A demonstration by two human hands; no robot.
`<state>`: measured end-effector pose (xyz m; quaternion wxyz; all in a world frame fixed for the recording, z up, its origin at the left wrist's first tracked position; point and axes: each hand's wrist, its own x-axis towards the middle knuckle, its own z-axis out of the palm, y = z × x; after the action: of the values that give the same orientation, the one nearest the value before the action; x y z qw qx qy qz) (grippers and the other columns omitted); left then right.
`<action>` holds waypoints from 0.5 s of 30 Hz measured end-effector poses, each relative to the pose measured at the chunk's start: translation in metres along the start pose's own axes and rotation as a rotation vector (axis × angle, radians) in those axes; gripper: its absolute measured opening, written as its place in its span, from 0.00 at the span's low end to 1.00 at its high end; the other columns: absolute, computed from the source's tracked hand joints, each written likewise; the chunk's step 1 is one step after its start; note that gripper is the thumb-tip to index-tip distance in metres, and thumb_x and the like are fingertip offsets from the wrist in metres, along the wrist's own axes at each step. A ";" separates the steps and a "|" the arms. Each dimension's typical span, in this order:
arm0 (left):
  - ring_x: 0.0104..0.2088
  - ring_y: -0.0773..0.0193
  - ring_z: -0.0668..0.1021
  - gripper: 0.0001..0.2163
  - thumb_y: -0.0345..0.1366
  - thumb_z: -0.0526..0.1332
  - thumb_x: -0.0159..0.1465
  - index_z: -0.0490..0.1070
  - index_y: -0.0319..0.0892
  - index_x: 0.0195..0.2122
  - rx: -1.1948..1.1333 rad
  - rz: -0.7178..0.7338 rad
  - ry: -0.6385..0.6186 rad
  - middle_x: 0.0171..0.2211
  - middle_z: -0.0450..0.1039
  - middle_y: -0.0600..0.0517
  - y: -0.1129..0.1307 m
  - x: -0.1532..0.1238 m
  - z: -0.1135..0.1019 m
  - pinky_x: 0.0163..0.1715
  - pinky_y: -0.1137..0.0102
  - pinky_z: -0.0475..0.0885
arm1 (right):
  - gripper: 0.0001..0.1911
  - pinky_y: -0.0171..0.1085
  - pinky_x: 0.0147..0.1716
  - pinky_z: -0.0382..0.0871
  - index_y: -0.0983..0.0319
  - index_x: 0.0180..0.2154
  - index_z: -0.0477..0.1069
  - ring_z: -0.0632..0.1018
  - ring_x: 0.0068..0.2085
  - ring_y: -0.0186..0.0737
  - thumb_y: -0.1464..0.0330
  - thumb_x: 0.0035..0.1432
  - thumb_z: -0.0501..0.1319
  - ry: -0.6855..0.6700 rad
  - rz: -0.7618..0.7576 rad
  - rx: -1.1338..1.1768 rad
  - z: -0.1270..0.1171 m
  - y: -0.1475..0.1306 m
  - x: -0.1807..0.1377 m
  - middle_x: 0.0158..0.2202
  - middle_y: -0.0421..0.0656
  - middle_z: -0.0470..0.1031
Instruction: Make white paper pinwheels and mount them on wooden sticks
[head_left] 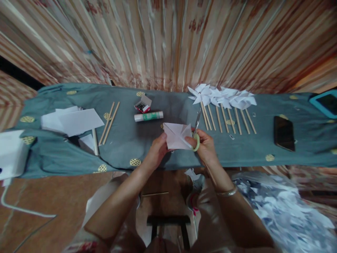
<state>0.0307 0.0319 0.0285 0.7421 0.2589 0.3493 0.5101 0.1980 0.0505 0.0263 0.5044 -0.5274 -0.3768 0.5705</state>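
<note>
Between my hands is a white paper square (176,137) with diagonal crease or cut lines running toward its middle. My left hand (158,149) pinches its left edge. My right hand (205,144) has the scissors (196,140), with pale green handles, round its fingers, and its thumb rests on the paper's right side. The scissor blades point away from me, beside the paper. Just beyond the paper lie a glue stick (149,116) and an open small box of dark pins or tacks (143,104). Finished paper pinwheels (221,96) on wooden sticks lie in a row at the right.
On the left are loose white paper sheets (79,121) and two wooden sticks (109,123). A phone (284,133) and a blue-edged device (326,103) lie at the right. A white box-shaped appliance (12,154) stands far left. A bag of white pieces (284,207) is below right.
</note>
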 end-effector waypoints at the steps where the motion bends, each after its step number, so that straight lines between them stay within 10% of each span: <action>1: 0.50 0.45 0.78 0.26 0.57 0.70 0.50 0.79 0.40 0.40 -0.006 0.022 -0.004 0.42 0.81 0.44 -0.001 -0.001 0.002 0.49 0.56 0.74 | 0.22 0.32 0.24 0.67 0.59 0.33 0.75 0.70 0.23 0.30 0.64 0.31 0.77 0.024 -0.012 0.034 0.003 0.001 0.001 0.22 0.32 0.75; 15: 0.44 0.55 0.81 0.18 0.44 0.73 0.51 0.76 0.41 0.40 -0.062 0.122 0.366 0.42 0.81 0.48 -0.016 0.009 0.011 0.46 0.63 0.74 | 0.20 0.37 0.28 0.74 0.57 0.35 0.72 0.79 0.28 0.40 0.61 0.37 0.73 0.022 -0.088 0.068 0.035 0.014 0.001 0.26 0.36 0.78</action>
<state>0.0500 0.0344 0.0214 0.6416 0.1593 0.4461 0.6033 0.1607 0.0520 0.0181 0.5508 -0.4993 -0.3743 0.5543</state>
